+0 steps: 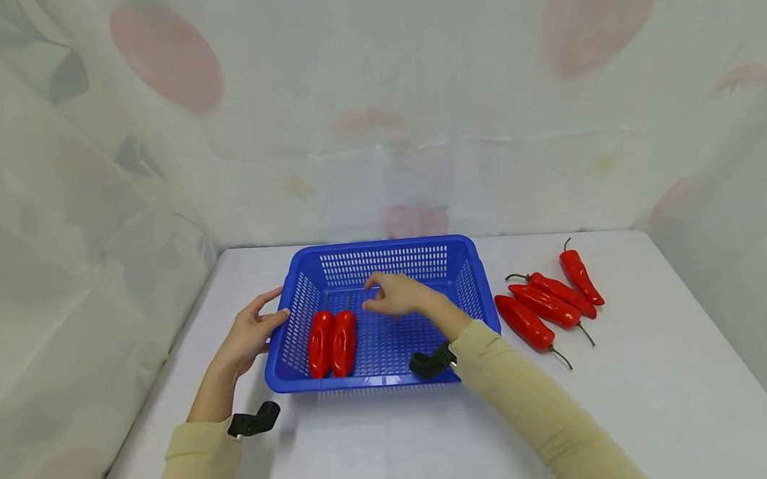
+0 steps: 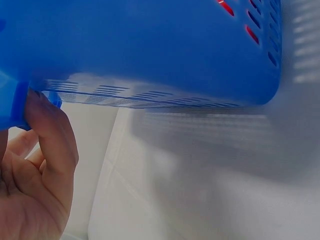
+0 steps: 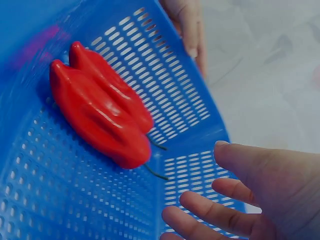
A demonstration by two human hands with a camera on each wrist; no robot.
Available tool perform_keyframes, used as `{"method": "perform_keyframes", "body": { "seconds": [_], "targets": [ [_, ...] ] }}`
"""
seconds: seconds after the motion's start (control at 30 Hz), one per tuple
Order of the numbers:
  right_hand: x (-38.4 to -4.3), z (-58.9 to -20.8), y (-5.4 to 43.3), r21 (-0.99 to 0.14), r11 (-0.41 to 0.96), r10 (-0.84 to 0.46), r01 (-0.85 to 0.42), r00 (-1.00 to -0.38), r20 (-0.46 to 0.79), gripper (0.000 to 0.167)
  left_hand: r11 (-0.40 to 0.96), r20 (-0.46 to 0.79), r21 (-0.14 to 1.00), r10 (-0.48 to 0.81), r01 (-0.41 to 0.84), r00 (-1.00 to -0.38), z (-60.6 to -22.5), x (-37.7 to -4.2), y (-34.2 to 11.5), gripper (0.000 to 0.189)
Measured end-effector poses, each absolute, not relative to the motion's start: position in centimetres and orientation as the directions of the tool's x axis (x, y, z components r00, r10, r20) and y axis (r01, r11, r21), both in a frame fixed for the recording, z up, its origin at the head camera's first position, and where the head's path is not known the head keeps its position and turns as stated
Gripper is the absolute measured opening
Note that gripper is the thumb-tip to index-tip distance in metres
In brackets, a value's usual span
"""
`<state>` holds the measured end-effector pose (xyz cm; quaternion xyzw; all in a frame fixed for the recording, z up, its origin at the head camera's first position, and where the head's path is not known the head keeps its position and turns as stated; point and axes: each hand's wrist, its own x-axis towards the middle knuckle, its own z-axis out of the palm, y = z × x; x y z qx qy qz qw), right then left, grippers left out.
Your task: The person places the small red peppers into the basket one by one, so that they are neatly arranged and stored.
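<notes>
A blue plastic basket [image 1: 365,382] with slotted walls stands on the table. My left hand [image 1: 248,337] grips its left rim, thumb on top and fingers curled beneath, as the left wrist view also shows. Inside the basket, toward the left, two red chili peppers [image 1: 344,346] lie side by side, green stems pointing to the back wall. Over the middle of the basket hovers my right hand [image 1: 396,294], to the right of those peppers. In the right wrist view its loosely bent fingers [image 3: 205,212] hold nothing and stay apart from both peppers [image 3: 100,120].
Several more red chili peppers [image 1: 546,307] lie in a loose group on the white table [image 1: 658,384], just right of the basket. Patterned cloth [image 1: 381,189] hangs behind the table's far edge and along both sides.
</notes>
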<state>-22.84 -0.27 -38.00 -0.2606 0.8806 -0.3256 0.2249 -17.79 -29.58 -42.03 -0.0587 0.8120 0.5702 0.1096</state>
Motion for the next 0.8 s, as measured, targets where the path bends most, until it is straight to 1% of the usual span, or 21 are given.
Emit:
{"method": "perform_keyframes", "body": {
  "seconds": [0.17,0.3,0.6,0.8],
  "targets": [
    [-22.4,-37.0,0.6,-0.64,0.652,-0.614,-0.407,-0.778,-0.131,0.039,0.334,-0.247,0.916,0.032,-0.222,-0.969,-42.0,-17.8,-29.6,0.062],
    [-22.0,-36.2,1.3,-0.63,0.642,-0.612,-0.437,-0.787,-0.077,0.038,0.332,-0.245,0.917,0.034,-0.22,-0.969,-42.1,-17.8,-29.6,0.062],
    [-21.1,-34.7,3.6,-0.694,0.582,-0.56,-0.425,-0.828,0.037,0.037,0.33,-0.244,0.919,0.037,-0.218,-0.969,-42.1,-17.8,-29.6,0.062],
    [-20.7,-34.5,5.7,-0.706,0.574,-0.498,-0.415,-0.861,0.102,0.038,0.342,-0.247,0.913,0.028,-0.223,-0.969,-42.0,-17.7,-29.6,0.063]
  ]
}}
